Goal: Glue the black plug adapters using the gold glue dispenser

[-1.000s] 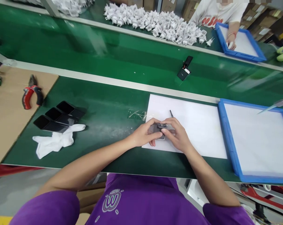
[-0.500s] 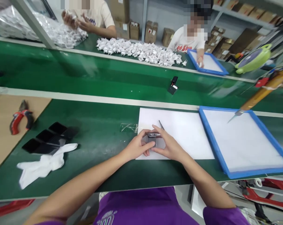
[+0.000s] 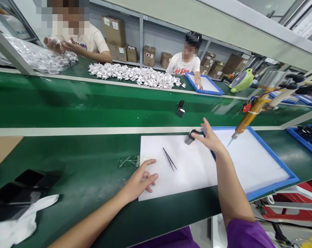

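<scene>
My left hand (image 3: 142,179) is empty, its fingers apart over the left edge of a white sheet (image 3: 192,175). On that sheet, black tweezers (image 3: 168,157) lie between my hands. A small boxy grey case with a black end (image 3: 190,137) stands near the sheet's far right corner. Beside it, my right hand (image 3: 209,137) is spread open, the thumb overlapping or touching the case and the other fingers raised away from it. A small clear bag (image 3: 128,162) with thin pieces inside lies left of the sheet.
A blue-rimmed white tray (image 3: 270,162) sits at right, beneath a hanging amber dispenser (image 3: 251,112). Black panels (image 3: 29,177) and a white glove (image 3: 24,217) lie at left. A green conveyor (image 3: 94,110) carries a small black case (image 3: 180,109). Beyond, two people handle white plugs (image 3: 135,75).
My hands have separated. The grey case went from between them to the sheet's far right, with my right hand beside it. My left hand let go. The view has turned right, showing the tweezers fully.
</scene>
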Available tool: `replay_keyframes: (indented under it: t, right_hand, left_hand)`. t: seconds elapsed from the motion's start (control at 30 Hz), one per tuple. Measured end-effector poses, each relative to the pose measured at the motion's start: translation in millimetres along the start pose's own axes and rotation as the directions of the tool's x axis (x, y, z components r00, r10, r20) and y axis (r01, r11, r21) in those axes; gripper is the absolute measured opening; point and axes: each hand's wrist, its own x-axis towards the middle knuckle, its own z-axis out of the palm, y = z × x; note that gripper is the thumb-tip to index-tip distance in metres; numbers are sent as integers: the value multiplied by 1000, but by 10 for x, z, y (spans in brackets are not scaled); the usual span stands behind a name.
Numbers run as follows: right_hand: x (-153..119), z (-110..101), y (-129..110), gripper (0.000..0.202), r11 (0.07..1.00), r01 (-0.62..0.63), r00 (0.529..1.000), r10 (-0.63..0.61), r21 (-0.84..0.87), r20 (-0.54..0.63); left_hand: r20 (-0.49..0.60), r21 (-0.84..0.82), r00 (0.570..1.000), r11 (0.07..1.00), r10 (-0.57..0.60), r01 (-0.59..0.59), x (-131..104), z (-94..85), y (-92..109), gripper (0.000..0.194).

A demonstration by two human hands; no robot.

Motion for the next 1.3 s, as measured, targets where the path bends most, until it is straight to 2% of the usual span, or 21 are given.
replay_keyframes:
  t: [0.07, 0.13, 0.2, 0.23, 0.33, 0.37, 0.43, 0.5, 0.57, 0.67, 0.73, 0.8, 0.87, 0.97, 1.0, 1.07, 1.13, 1.2, 1.3]
  right_hand:
    - [268, -49, -263, 93, 996, 44, 997, -49, -76, -58]
    - [671, 13, -552, 88, 975, 42, 997, -56, -216, -57]
    - [1119, 174, -768, 92, 910, -87, 995, 100, -405, 12]
    - [1323, 274, -829, 96, 890, -140, 985, 169, -433, 29]
    - [1746, 554, -827, 106, 833, -269, 939, 338, -484, 59]
    - [1818, 618, -784, 104, 811, -304, 923, 381, -499, 57]
    - [1886, 684, -684, 86, 761, -367, 893, 448, -535, 26]
    - [1895, 671, -602, 61, 713, -416, 871, 491, -565, -21]
    - [1881, 602, -558, 49, 683, -439, 858, 512, -583, -47]
    - [1849, 475, -562, 54, 683, -434, 859, 511, -588, -41]
    - [1816, 424, -609, 72, 707, -410, 872, 489, -576, -19]
    - [1738, 418, -698, 90, 757, -351, 900, 435, -550, 25]
    - [1559, 452, -832, 98, 821, -254, 936, 342, -511, 85]
    - [987, 536, -1081, 99, 921, -27, 964, 127, -388, 235]
    - [718, 566, -1160, 99, 955, 101, 947, -6, -280, 321]
    - [132, 635, -1285, 99, 963, 253, 864, -181, -95, 470]
    - [-410, 722, -1350, 99, 952, 300, 789, -216, -55, 575]
    - [-813, 805, -1360, 93, 939, 326, 784, -203, -110, 587]
    - [-1137, 779, -1311, 86, 968, 253, 787, -210, 7, 580]
  left_hand:
    - [10, 6, 1000, 1000, -11, 11, 5, -15, 1, 68]
    - [22, 6, 999, 1000, -27, 27, 16, -28, -3, 67]
    - [24, -1, 999, 999, -36, 36, 26, -35, -8, 67]
    - [23, -5, 999, 999, -38, 38, 29, -36, -11, 67]
    - [22, -21, 999, 999, -35, 35, 30, -36, -20, 68]
    - [24, -23, 999, 999, -32, 33, 29, -36, -24, 68]
    - [28, -30, 999, 999, -26, 27, 27, -38, -31, 68]
    - [32, -34, 999, 999, -25, 26, 26, -42, -37, 68]
    - [36, -32, 999, 999, -21, 23, 29, -47, -41, 69]
    - [35, -11, 999, 1000, -21, 22, 43, -51, -51, 69]
    - [34, 1, 999, 1000, -26, 26, 55, -51, -61, 69]
    - [38, 18, 999, 999, -34, 33, 59, -47, -65, 69]
    - [29, 65, 999, 997, -38, 36, 46, -45, -54, 67]
    - [-82, 272, 996, 962, 26, -3, -5, -52, 0, 61]
    - [-141, 367, 986, 930, 88, -30, -25, -57, 23, 60]
    - [-238, 556, 935, 826, 264, -92, -50, -64, 62, 59]
    - [-254, 708, 866, 693, 431, -138, -46, -56, 74, 63]
    - [-210, 804, 829, 573, 519, -155, -15, -27, 61, 69]
    - [-159, 847, 848, 511, 506, -146, 40, 44, 34, 74]
